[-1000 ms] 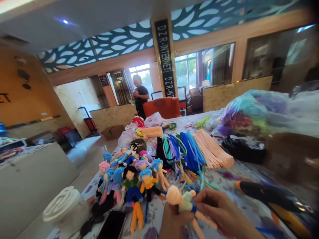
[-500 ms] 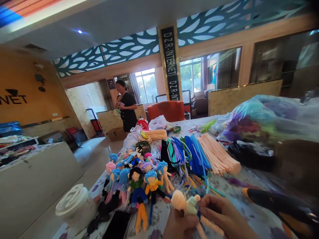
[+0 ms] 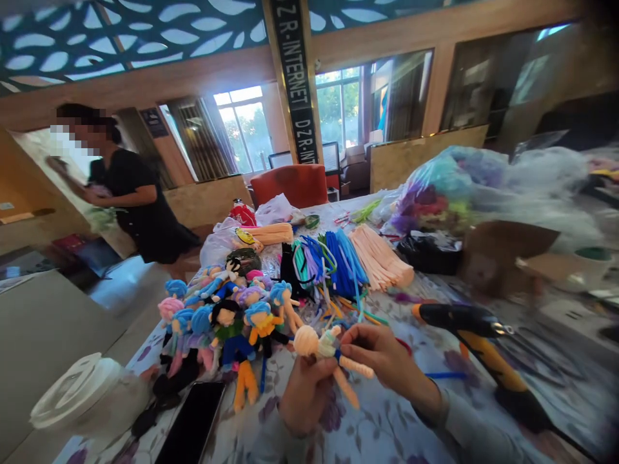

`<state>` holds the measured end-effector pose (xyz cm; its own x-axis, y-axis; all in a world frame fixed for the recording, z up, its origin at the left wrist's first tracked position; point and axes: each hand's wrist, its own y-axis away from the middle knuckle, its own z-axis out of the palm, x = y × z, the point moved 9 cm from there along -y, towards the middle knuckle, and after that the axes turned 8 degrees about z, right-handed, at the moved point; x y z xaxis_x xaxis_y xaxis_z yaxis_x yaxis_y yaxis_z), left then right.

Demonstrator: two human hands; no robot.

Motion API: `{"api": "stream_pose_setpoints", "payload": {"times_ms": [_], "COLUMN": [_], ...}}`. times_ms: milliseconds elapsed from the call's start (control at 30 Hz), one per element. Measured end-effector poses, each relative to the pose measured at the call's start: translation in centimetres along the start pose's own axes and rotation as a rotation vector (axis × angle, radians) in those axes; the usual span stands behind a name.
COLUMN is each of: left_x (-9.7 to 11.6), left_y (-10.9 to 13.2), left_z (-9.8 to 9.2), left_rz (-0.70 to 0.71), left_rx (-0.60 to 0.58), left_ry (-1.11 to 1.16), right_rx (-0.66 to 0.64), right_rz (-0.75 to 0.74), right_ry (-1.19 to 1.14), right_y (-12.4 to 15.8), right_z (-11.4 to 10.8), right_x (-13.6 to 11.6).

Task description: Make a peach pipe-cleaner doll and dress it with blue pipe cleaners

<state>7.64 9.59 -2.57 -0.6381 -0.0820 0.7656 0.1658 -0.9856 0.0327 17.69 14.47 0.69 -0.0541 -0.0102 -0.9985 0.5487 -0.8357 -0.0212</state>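
Observation:
A small pipe-cleaner doll (image 3: 329,345) with a peach head, a pale green top and peach legs is held above the table. Its head points left and its legs stretch to the lower right. My left hand (image 3: 307,390) grips the doll from below, around the torso near the head. My right hand (image 3: 382,357) pinches at the doll's waist, where a bit of dark blue shows; the fingertips partly hide what is between them. Just left of the doll lies a pile of finished-looking dolls (image 3: 227,316) with blue, pink and black hair.
Behind the doll lie blue pipe cleaners (image 3: 341,258) and a peach bundle (image 3: 382,258). A glue gun (image 3: 478,341) rests at right. A phone (image 3: 191,422) and a white lidded tub (image 3: 87,393) are at front left. A person in black (image 3: 133,193) stands beyond the table.
My view has turned right and tipped down, so the table things appear further left and higher. Both hands keep hold of the doll. The person at left looks larger and nearer.

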Motion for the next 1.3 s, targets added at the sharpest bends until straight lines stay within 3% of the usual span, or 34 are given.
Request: {"api": "stream_pose_setpoints", "payload": {"times_ms": [300, 767, 1100, 1300], "left_x": [-0.4, -0.3, -0.1, -0.1], "left_y": [0.2, 0.6, 0.3, 0.8], "left_z": [0.0, -0.2, 0.6, 0.8], "left_rz": [-0.066, -0.053, -0.008, -0.053], "left_rx": [-0.004, -0.021, -0.047, -0.07], "left_ry": [0.012, -0.196, 0.022, -0.105], "right_rx": [-0.012, -0.083, -0.1, -0.062], "right_rz": [0.009, 0.101, 0.155, 0.127], "right_ry": [-0.091, -0.186, -0.264, -0.219], "right_y": [0.3, 0.3, 0.6, 0.5], "right_z": [-0.5, 0.1, 0.5, 0.0], "right_x": [-0.1, 1.1, 1.4, 1.1]}}
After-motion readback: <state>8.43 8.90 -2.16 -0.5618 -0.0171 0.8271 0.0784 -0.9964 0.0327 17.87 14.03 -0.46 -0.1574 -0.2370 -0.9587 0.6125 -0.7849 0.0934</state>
